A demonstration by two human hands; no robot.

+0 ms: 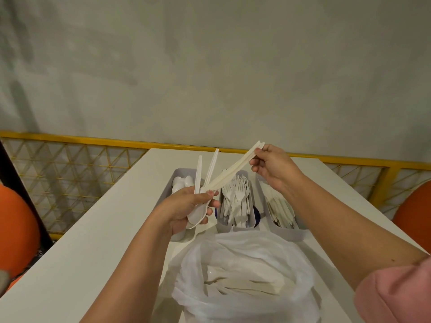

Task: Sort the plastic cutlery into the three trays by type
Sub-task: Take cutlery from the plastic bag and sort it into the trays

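While the left grip (186, 206) is curled round a mixed handful of white cutlery, the right grip (272, 166) pinches the far end of a knife bundle (233, 171) between thumb and fingers. The bundle slants from the right grip down into the left, so both hands bear on it at once. The held spoons (198, 213) sit bowl-down in the left grip with two handles standing upward.

All of this is held above the three trays at the far side of the counter (93, 229). The left tray (177, 173) shows spoon bowls, the middle tray (235, 227) is packed with forks, and the right tray (286, 234) holds knives. A thin plastic bag (245, 252) lies nearest the person, with more unsorted pieces showing inside.

Assessment: the step in hand is separating knives from spoons within one handful. The sort is well advanced but not finished, given what the bag contains.

Next move, as judged: the left grip must loosen enough to release the knives without freeing the spoons. The bundle then goes to the right tray, just below the right wrist, laid lengthwise. The spoons follow into the left tray.
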